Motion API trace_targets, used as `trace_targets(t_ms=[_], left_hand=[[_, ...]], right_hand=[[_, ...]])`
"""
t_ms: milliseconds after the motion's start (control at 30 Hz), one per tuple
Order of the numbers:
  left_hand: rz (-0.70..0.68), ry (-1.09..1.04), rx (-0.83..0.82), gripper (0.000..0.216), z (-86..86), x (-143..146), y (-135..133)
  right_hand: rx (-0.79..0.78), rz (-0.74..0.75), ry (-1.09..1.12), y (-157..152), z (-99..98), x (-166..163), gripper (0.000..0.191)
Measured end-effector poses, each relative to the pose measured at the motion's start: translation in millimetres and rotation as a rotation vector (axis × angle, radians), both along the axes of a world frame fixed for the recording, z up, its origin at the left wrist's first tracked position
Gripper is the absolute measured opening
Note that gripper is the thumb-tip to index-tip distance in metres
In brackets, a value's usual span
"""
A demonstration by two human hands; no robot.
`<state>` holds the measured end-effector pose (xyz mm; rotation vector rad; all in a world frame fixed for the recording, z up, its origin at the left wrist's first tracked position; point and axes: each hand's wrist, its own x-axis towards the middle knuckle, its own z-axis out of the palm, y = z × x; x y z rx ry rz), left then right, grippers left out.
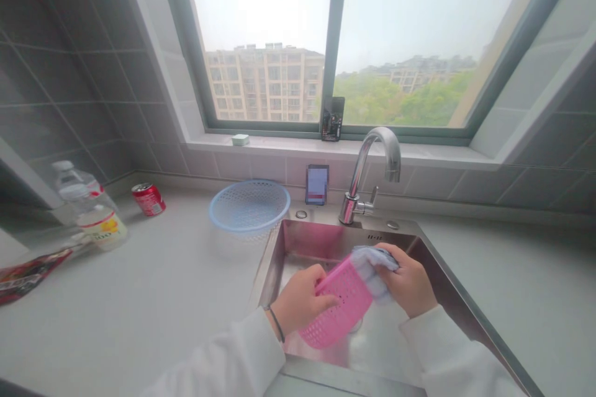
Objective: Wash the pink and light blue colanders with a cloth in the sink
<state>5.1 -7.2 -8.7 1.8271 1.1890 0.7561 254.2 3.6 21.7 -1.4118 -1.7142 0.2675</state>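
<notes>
Over the stainless steel sink (307, 242), the hands sit close together: the left hand (300, 301) grips a pink plastic basket (339, 304), its long axis slanting up rightward toward the faucet (367, 177), while the right hand (407, 279) clamps a blue-grey cloth (372, 270) against its upper end. Beyond the hands, a blue plastic colander (249, 206) sits on the tabletop (139, 273).

A perforated plastic basket (336, 304) is held by the left hand (300, 299), and a cloth (372, 270) by the right hand (405, 279), above a steel sink (311, 242). A faucet (358, 186) is placed beyond the hands; a colander (249, 208) sits on the counter (139, 298) beyond and left, with a can (148, 198) and a plastic bottle (88, 205) farther left.
</notes>
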Motion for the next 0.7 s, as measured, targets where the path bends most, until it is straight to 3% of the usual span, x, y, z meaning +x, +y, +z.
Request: trace_targets(t_ms=[67, 133, 333, 400, 567, 633, 700], left_hand=[[-0.013, -0.018, 0.001, 0.036, -0.2, -1, 0], [-0.01, -0.025, 0.006, 0.036, -1.8, 0, -1], [-0.037, -0.009, 0.037, 0.029, -3.4, 6, 1], [-0.033, 0.003, 0.028, 0.029, -0.7, 7, 2], [-0.017, 0.023, -0.015, 0.033, 4.9, 7, 3], [-0.013, 0.03, -0.013, 0.033, 3.6, 8, 3], [-0.002, 0.033, -0.001, 0.033, 0.7, 9, 4]], right_hand=[[-0.005, -0.078, 0.007, 2, 1.5, 8, 0.031], [0.012, -0.038, 0.029, -4, 2.5, 4, 0.03], [-0.019, 0.379, 0.05, -27, 2.9, -31, 0.026], [-0.025, 0.326, 0.057, -23, 3.4, -27, 0.026], [-0.042, -0.038, 0.081, 0, 1.9, 6, 0.036], [-0.049, -0.049, 0.081, 1, -0.5, 7, 0.035], [-0.044, 0.051, 0.086, -5, -3.1, 0, 0.031]])
